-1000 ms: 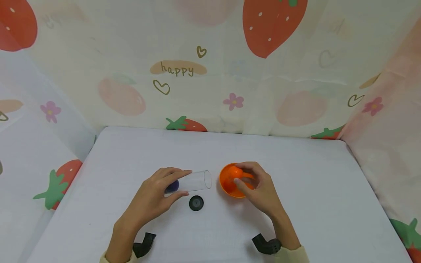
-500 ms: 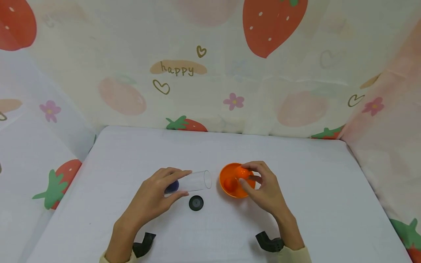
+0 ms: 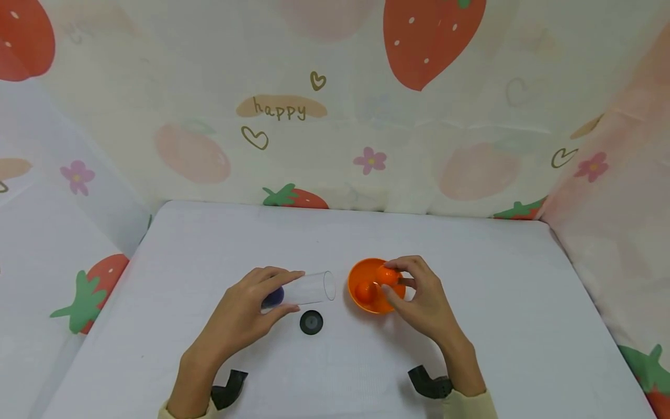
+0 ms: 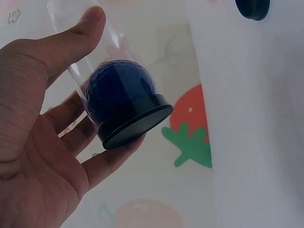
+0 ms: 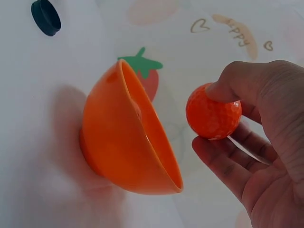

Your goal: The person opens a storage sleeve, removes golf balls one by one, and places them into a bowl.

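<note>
My left hand [image 3: 246, 305] grips a clear tube [image 3: 314, 288] that lies sideways, its rim toward the bowl. A dark blue golf ball [image 4: 121, 88] sits inside it, against the black cap [image 4: 135, 126] on the tube's end. Between thumb and fingers, my right hand [image 3: 421, 299] pinches an orange golf ball [image 5: 213, 112]. In the right wrist view this ball is just off the mouth of an orange bowl [image 5: 114, 133]. Another orange ball [image 3: 366, 292] rests in the bowl, seen in the head view.
A loose black round cap [image 3: 311, 322] lies on the white table [image 3: 324, 378] between the hands, just in front of the tube. A strawberry-print cloth [image 3: 408, 128] stands behind the table and along both sides. Black curved mounts [image 3: 230, 390] jut from the wrists.
My right hand has shifted slightly right with the orange ball, showing more of the other ball in the bowl. The left hand and tube have stayed in place.
</note>
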